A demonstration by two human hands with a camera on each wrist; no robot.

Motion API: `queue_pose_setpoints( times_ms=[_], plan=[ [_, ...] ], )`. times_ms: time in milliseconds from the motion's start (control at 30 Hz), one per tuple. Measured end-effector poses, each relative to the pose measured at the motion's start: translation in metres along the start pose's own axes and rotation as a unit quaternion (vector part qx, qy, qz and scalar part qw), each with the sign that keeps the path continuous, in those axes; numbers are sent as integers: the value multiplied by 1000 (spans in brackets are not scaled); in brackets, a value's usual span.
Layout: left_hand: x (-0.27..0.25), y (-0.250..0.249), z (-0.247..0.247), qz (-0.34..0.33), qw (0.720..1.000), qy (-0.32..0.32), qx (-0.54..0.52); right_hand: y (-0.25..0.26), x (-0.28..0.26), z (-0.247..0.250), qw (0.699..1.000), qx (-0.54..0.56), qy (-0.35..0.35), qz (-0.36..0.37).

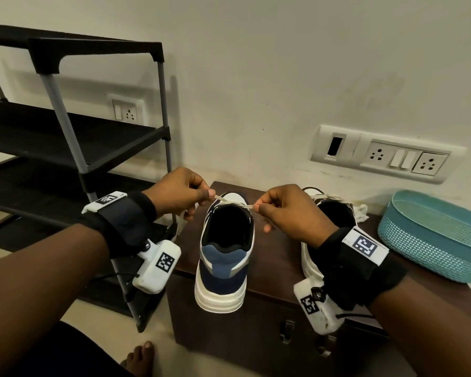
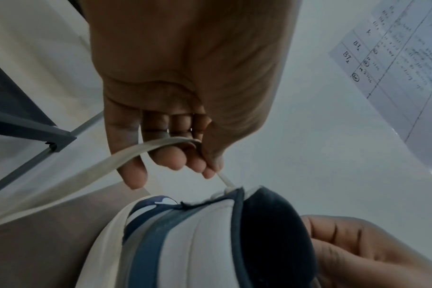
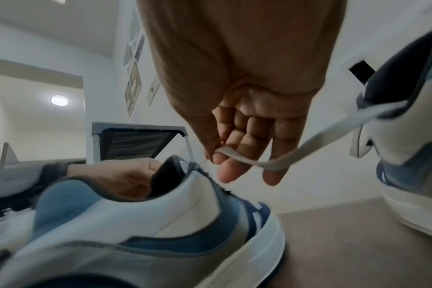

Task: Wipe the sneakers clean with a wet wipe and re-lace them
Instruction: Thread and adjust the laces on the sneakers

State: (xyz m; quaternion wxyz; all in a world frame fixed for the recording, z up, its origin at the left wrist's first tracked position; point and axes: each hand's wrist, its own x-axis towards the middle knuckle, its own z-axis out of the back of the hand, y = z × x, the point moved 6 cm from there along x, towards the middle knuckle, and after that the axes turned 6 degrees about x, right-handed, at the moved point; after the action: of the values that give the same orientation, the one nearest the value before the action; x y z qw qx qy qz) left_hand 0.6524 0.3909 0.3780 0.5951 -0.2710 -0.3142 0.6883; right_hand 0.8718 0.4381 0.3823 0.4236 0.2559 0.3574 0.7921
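A white and blue sneaker stands heel toward me on the dark wooden chest. My left hand pinches one end of its white lace at the left side of the collar. On the other side my right hand pinches the other lace end. The left wrist view shows the lace running over my left fingers to the sneaker. The right wrist view shows the lace looped over my right fingers above the sneaker. The second sneaker stands to the right, partly hidden by my right hand.
A teal plastic basket sits at the chest's right end. A black shoe rack stands to the left. Switch and socket panels are on the wall behind. A bare foot is on the floor below.
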Motion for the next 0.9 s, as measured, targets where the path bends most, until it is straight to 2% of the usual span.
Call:
queue_pose_setpoints(
  times_ms=[100, 233, 300, 367, 433, 533, 667, 900],
  plan=[
    [0, 3, 3, 12, 999, 4, 35, -1, 4, 5, 992, -127, -17, 6],
    [-2, 10, 2, 60, 996, 33, 50, -6, 6, 5, 988, -147, 41, -30],
    [-5, 13, 1, 82, 995, 55, 12, -9, 3, 5, 992, -63, 86, -69],
    [-10, 12, -1, 97, 984, 98, -114, -10, -1, 7, 982, 111, 100, -118],
    [-12, 4, -2, 77, 960, 137, -232, -6, -3, 7, 941, 286, 102, -149],
    [-10, -12, 3, 28, 931, 124, -342, 6, 0, 1, 874, 454, 103, -136],
    [-7, -25, -1, -3, 933, 94, -348, 10, 7, -9, 847, 514, 75, -109],
    [1, -30, -15, -8, 941, 24, -337, 12, 17, -15, 874, 479, -17, -80]
  ],
)
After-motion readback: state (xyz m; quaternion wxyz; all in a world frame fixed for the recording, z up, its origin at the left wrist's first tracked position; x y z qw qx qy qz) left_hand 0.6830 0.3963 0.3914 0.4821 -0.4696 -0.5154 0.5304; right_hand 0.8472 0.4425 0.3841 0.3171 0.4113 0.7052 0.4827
